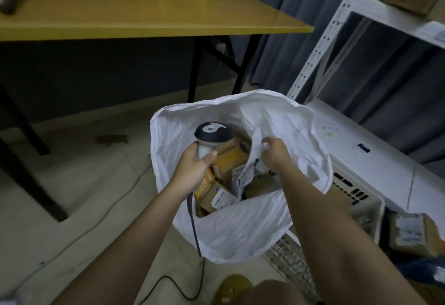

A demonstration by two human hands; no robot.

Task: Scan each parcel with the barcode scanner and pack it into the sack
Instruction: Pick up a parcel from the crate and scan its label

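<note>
Left hand (195, 160) grips scanner (212, 136); right hand (274, 152) pinches a half-hidden mailer (248, 172) inside sack (240, 232).

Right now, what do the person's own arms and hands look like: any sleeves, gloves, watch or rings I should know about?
Both forearms are bare as far as the head view shows them; no sleeve enters the frame. The left hand and the right hand wear no gloves. No watch, band or bracelet shows at either wrist. No ring is visible, though most fingers are hidden, so that cannot be ruled out.
</note>
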